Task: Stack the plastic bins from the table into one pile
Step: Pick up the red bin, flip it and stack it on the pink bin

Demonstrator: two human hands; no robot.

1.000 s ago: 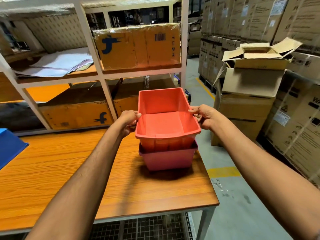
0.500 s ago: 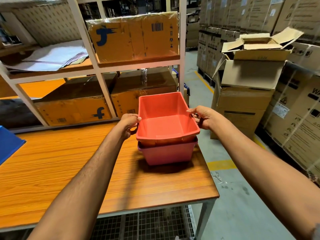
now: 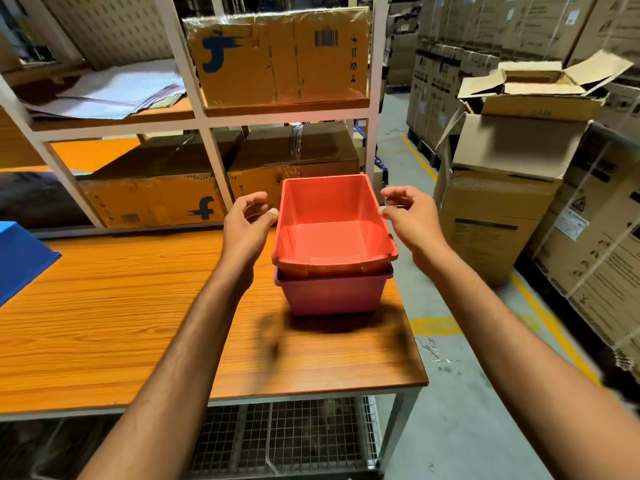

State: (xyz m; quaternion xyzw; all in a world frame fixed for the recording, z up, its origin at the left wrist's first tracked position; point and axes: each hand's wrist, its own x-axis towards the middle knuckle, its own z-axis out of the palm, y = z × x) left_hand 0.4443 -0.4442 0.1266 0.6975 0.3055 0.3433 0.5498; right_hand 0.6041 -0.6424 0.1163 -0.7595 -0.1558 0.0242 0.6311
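While the red bin sits nested in the pink bin, left hand and right hand hang with fingers released, and the blue bin at nine o'clock awaits stacking.

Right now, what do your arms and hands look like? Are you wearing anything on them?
Both arms are bare from the bottom of the picture to the wrists: no sleeves show. The left hand and right hand wear no gloves, and I see no watch, bracelet or rings.
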